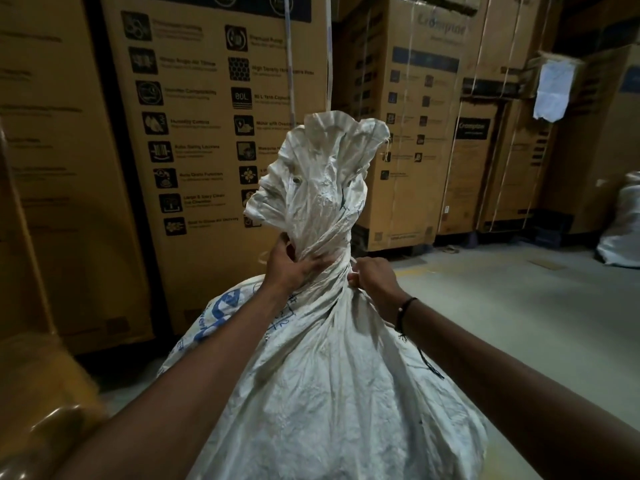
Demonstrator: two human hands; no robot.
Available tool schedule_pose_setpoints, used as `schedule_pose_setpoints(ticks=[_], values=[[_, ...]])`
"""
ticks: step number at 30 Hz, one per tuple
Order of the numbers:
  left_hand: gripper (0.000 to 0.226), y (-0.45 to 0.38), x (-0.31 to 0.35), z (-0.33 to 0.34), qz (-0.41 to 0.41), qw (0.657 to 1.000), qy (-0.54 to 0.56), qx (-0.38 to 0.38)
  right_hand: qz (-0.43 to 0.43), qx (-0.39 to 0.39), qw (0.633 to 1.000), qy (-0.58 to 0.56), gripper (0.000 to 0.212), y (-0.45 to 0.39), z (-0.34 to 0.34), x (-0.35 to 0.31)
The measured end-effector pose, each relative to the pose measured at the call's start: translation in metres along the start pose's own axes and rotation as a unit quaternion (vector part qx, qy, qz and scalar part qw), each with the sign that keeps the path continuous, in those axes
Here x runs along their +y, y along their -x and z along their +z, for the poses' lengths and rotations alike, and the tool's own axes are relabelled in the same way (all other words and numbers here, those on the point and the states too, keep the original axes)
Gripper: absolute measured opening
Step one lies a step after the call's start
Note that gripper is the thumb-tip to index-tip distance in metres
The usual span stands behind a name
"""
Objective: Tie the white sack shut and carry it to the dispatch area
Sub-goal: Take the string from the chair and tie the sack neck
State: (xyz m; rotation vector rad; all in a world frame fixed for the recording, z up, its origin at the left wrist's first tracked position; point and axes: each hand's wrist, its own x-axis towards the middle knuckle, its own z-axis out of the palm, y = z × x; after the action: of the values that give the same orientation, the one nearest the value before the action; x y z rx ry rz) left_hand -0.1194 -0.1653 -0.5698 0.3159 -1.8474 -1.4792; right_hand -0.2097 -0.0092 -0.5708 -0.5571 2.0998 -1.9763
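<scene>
A large white woven sack (329,386) stands upright in front of me, full and bulging, with blue print on its left side. Its top is gathered and twisted into a narrow neck (325,251), and the loose mouth fans out above it. My left hand (294,268) grips the left side of the twisted neck. My right hand (374,278) is closed at the right side of the neck, pinching a white tie or fold of fabric; which one I cannot tell. A dark thread band circles my right wrist.
Tall brown cardboard appliance boxes (214,133) stand close behind and to the left of the sack. More stacked boxes (485,150) line the back wall. Grey concrete floor (502,323) stretches to the right, where another white sack (623,223) sits by the boxes.
</scene>
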Motion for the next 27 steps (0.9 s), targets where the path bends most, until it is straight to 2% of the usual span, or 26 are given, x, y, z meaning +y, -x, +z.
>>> schedule_pose_setpoints(ticks=[3,9,12,14,16,21,23,25,26,27], values=[[0.092,-0.001,-0.006,-0.002,0.021,1.0,-0.008,-0.004,0.059,-0.025,0.997,-0.032,0.031,-0.006,0.003,-0.006],[0.092,-0.002,-0.005,-0.013,0.007,0.997,-0.016,-0.073,0.064,-0.151,0.981,-0.106,0.033,0.006,-0.008,-0.016],[0.097,-0.008,-0.007,-0.026,-0.011,0.991,-0.059,-0.117,0.069,-0.206,0.972,-0.093,0.014,-0.003,-0.009,-0.012],[0.111,-0.008,-0.005,-0.032,-0.026,0.984,-0.109,-0.139,0.057,-0.205,0.977,-0.018,0.027,-0.013,-0.004,-0.004],[0.126,-0.007,-0.001,-0.038,-0.036,0.972,-0.164,-0.167,0.033,-0.168,0.985,0.035,0.042,-0.017,0.002,0.001],[0.128,-0.005,0.012,-0.059,-0.039,0.91,-0.329,-0.249,-0.013,-0.161,0.984,0.079,0.056,-0.016,0.004,0.006],[0.116,-0.002,0.019,-0.069,-0.032,0.885,-0.381,-0.265,-0.005,-0.16,0.983,0.086,0.067,-0.016,0.002,0.006],[0.093,0.0,0.029,-0.079,-0.021,0.869,-0.414,-0.271,-0.013,-0.167,0.982,0.086,0.095,-0.017,0.002,0.008],[0.079,0.0,0.034,-0.083,-0.024,0.866,-0.42,-0.271,-0.02,-0.17,0.982,0.08,0.101,-0.017,0.001,0.009],[0.064,-0.002,0.037,-0.089,-0.031,0.869,-0.415,-0.269,-0.025,-0.169,0.982,0.085,0.095,-0.016,0.001,0.008]])
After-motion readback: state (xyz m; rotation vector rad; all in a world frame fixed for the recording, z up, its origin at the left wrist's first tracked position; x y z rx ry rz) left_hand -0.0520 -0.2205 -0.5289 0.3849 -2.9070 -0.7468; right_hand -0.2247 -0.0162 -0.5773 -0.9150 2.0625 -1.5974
